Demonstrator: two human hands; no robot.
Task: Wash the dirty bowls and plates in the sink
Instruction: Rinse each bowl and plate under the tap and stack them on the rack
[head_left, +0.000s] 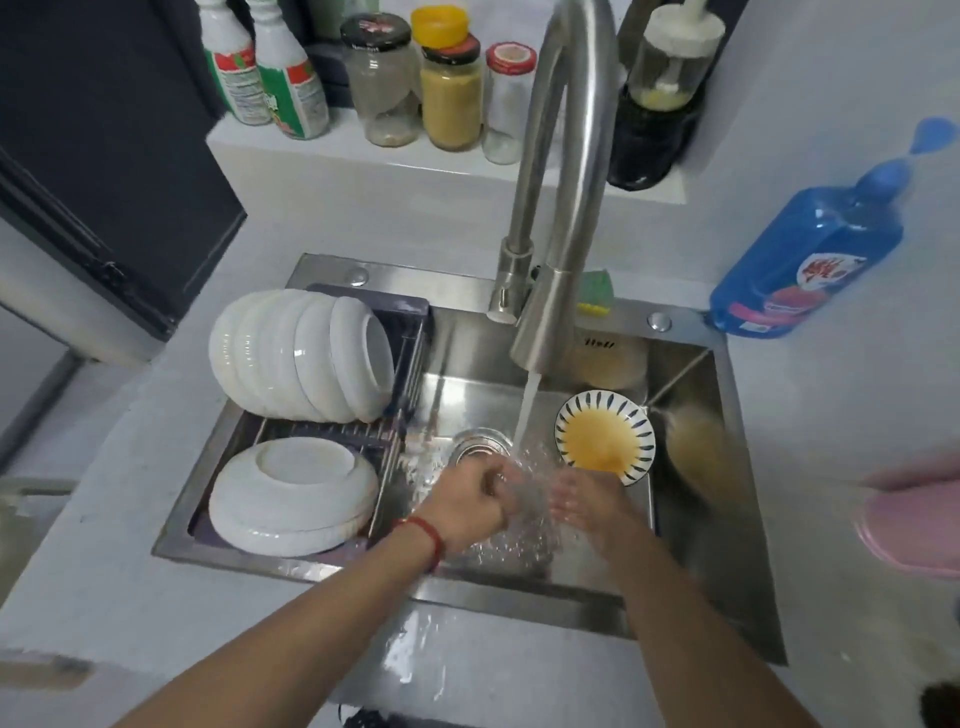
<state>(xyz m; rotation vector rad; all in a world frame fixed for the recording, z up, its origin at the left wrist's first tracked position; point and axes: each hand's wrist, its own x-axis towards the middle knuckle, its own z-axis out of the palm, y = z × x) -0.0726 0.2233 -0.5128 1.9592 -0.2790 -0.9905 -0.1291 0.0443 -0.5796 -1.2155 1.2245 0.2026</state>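
Rinsing: both hands sit under the running stream in the middle of the sink (691, 519)
Left hand (470, 506): curled into a loose fist with a red cord at the wrist; splash blurs the fingers, so I cannot tell whether they hold anything
Right hand (587, 501): fingers spread and flat under the water, holding nothing that shows
Faucet (558, 208): tall curved steel spout, water falling straight onto the hands
Drain (480, 444): round steel strainer just beyond the left hand
Dirty bowl (605, 441): blue-striped rim, orange-brown residue inside, resting on the sink floor just beyond the right hand, right of the stream
White bowls (301, 353): a row stacked on their sides at the back of the rack (410, 332)
White plates (293, 493): stacked upside down at the front of the rack, left of the left hand
Sponge (595, 293): green and yellow, on the sink ledge behind the faucet
Soap bottle (805, 254): blue, on the counter at the sink's right rear corner
Jars (447, 88): lined up on the shelf behind the sink
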